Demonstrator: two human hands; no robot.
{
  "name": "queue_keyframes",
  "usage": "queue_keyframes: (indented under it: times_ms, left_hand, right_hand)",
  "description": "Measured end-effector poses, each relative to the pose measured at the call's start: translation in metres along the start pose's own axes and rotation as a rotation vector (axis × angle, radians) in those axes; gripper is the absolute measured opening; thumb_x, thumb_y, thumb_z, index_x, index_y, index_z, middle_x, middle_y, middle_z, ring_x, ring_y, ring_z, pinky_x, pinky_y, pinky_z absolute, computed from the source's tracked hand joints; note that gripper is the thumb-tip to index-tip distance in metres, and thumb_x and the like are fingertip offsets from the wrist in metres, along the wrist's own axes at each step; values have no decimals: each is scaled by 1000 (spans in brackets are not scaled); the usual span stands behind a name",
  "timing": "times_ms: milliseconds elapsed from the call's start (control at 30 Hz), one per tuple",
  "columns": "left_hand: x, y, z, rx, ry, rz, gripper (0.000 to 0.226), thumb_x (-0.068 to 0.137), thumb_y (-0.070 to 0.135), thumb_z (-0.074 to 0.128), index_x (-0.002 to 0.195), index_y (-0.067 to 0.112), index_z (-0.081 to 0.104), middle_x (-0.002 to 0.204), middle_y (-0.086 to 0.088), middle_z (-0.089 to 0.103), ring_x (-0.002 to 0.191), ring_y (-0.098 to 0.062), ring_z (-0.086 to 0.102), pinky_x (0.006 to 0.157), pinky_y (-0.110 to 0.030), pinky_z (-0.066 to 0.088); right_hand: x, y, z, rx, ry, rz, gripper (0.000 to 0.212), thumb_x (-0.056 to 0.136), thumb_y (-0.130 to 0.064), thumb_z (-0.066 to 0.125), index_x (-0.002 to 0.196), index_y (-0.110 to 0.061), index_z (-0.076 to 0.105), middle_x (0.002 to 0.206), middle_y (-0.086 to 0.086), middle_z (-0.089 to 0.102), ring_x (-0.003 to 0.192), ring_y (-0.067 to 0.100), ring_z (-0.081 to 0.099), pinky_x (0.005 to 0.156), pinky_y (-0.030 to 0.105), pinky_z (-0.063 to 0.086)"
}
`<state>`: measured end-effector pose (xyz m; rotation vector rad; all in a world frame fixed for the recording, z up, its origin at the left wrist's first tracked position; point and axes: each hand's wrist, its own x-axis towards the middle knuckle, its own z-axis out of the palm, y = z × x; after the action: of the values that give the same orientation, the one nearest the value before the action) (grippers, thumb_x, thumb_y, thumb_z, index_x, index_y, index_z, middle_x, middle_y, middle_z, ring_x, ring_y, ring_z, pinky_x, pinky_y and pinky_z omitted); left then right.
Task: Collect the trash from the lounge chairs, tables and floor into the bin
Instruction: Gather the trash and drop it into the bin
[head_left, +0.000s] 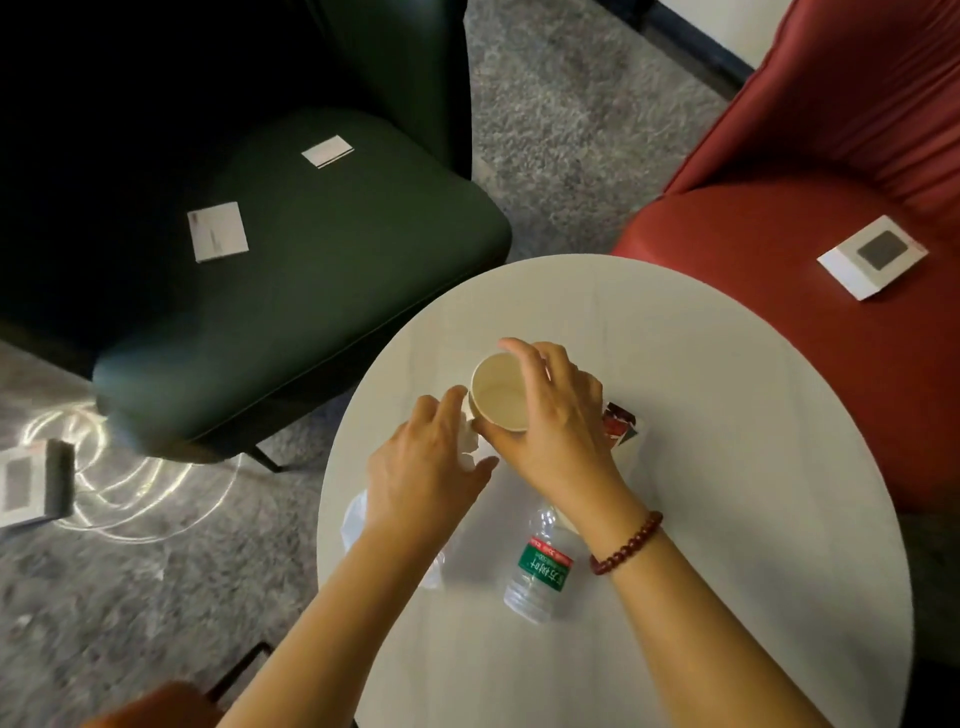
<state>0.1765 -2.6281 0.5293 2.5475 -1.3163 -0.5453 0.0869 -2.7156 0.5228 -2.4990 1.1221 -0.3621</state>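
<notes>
While your right hand (545, 410) curls its fingers round the cup (498, 389) over the table (727, 467), your left hand (426, 462) pinches a crumpled tissue (470, 441) just beside it. A bottle (540, 571) lies on the table between your forearms; a wrapper (621, 428) shows just beyond your right hand, partly hidden.

A lounge — green armchair (311, 270), red armchair (810, 312), round white side table (727, 467), grey carpet (561, 114).
</notes>
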Motion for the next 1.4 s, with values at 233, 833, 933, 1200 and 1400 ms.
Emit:
queue_keyframes:
  times_ms: [233,833,933,1200,1400]
  left_hand:
    - [6,-5,6,-8,-25,10,70,80,58,55,138,30,27,126,5,49,103,-19,58,72,-25,46]
    - [-21,172,-101,-60,187,429,21,79,18,55,100,16,56,92,-2,53,74,-31,57,59,-33,47]
    - [-65,244,-110,-110,209,625,9,75,13,54,84,12,53,80,-1,47,70,-33,56,53,-30,35]
    - [-268,433,-99,-249,63,1168,33,78,25,64,108,13,58,107,-11,58,94,-36,57,71,-35,43]
    - [-472,522,-70,-310,-96,1554,34,77,28,66,107,14,59,106,-11,60,92,-31,58,70,-33,41]
  right_hand:
    - [-3,3,8,0,-29,10,76,70,-36,76,134,-19,40,133,14,43,113,34,49,84,42,50]
    - [-78,40,-203,-23,507,272,70,61,-28,81,122,-14,49,120,13,46,102,31,53,74,37,53]
    - [-136,61,-266,-51,661,394,71,59,-31,78,121,-18,46,118,9,44,101,26,51,77,42,53]
    - [-370,88,-418,-206,893,742,70,67,-30,77,128,-17,45,130,8,37,113,24,44,83,25,39]
    - [-585,76,-483,-430,1033,993,66,63,-32,77,121,-13,50,121,12,44,102,27,49,77,33,43]
